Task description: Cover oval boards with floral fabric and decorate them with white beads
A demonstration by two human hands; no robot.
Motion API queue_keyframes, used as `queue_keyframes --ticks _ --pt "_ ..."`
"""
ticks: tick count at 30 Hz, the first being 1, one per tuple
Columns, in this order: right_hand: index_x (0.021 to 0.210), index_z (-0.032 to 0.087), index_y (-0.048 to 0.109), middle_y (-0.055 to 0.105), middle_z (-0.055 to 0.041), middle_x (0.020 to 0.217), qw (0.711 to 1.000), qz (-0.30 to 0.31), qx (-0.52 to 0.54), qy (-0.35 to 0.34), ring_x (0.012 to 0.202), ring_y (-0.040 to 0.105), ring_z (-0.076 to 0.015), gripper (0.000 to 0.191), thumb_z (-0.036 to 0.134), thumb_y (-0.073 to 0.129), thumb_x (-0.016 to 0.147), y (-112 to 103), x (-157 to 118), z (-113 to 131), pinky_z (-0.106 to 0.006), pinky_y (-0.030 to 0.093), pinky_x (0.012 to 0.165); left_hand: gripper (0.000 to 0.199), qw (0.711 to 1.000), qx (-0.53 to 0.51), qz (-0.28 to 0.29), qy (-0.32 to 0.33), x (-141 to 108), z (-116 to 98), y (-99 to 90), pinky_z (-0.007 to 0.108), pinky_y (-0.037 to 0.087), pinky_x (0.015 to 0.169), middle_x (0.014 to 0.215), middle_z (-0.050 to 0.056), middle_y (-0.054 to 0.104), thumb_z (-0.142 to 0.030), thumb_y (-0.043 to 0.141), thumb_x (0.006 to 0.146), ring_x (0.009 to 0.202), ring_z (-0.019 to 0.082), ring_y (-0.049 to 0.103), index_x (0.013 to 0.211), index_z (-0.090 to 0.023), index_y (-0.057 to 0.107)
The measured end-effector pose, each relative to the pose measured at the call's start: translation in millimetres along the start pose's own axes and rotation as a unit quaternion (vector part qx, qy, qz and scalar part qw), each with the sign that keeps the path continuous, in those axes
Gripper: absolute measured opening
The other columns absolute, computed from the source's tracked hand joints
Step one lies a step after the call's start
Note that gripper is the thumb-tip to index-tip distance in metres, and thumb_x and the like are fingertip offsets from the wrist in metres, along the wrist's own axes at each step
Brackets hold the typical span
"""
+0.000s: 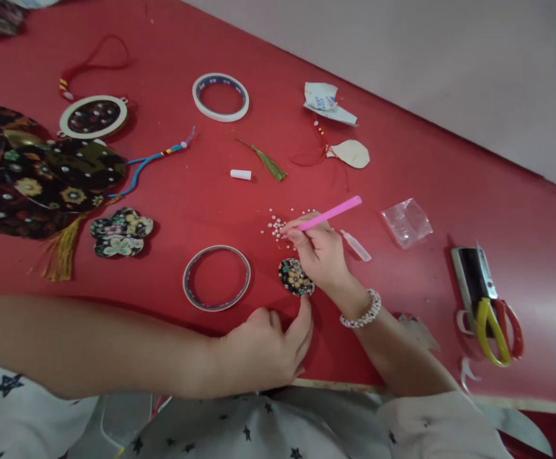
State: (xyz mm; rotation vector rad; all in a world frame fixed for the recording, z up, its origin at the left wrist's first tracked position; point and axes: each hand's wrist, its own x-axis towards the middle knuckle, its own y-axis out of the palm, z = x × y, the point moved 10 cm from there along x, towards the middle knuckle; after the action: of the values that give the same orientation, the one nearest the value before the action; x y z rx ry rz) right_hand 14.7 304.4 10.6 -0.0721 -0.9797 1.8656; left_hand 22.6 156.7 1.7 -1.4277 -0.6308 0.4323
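Note:
My right hand (319, 252) grips a pink stick (330, 213) like a pencil, its tip close to a scatter of small white pearl beads (275, 226) on the red tabletop (201, 197). Just below that hand lies a small round floral fabric disc (296, 277), partly under its edge. My left hand (263, 350) rests on the table with curled fingers, and its thumb presses the disc's lower edge. A white plastic squeeze bottle (356, 246) lies beside my right hand. A beaded bracelet (364, 309) circles my right wrist.
Dark floral fabric pieces (29, 185) with tassels lie at the left, near a wooden hoop (94, 116). Tape rolls (220, 97) lie mid-table. Yellow-and-red scissors (495, 328) rest on a dark case at the right, and a plastic bag (406, 223) lies nearby. Grey floor shows beyond the table's far edge.

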Motion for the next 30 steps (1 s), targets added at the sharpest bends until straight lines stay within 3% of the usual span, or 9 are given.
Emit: queue_keyframes --ticks 13,21,25,30 --pt "0.082 0.021 0.062 0.069 -0.0029 0.082 0.999 0.036 -0.018 -0.016 0.085 0.061 -0.0181 0.020 0.027 0.046 0.091 10 -2 3 -0.036 0.045 0.079 0.051 1.000 0.006 -0.006 -0.006 0 0 1.2 0.029 0.033 0.039 0.124 0.023 0.054 -0.036 0.023 0.095 0.047 0.013 0.052 0.123 -0.006 0.052" --pt "0.081 0.021 0.063 0.067 -0.0029 0.079 1.000 -0.001 0.006 0.003 0.081 0.061 -0.0176 0.021 0.026 0.045 0.091 -7 -1 7 -0.035 0.048 0.075 0.051 1.000 0.007 -0.002 0.005 0 0 0.2 0.028 0.032 0.039 0.124 0.026 0.054 -0.037 0.024 0.095 0.047 0.012 0.052 0.123 -0.005 0.052" --pt "0.081 0.022 0.063 0.066 -0.0020 0.076 1.000 -0.016 0.015 0.014 0.076 0.061 -0.0166 0.019 0.023 0.045 0.089 -23 -17 13 -0.033 0.049 0.071 0.049 1.000 0.006 0.002 0.014 0 1 -1.4 0.027 0.033 0.040 0.124 0.027 0.054 -0.035 0.026 0.095 0.047 0.011 0.052 0.124 -0.004 0.052" --pt "0.083 0.021 0.062 0.066 -0.0023 0.077 0.997 0.009 0.062 0.036 0.076 0.059 -0.0163 0.017 0.019 0.046 0.089 -21 -43 12 -0.032 0.049 0.068 0.047 1.000 0.010 -0.012 0.017 0 1 -4.4 0.026 0.032 0.038 0.120 0.025 0.057 -0.034 0.027 0.095 0.044 0.010 0.049 0.120 -0.005 0.054"
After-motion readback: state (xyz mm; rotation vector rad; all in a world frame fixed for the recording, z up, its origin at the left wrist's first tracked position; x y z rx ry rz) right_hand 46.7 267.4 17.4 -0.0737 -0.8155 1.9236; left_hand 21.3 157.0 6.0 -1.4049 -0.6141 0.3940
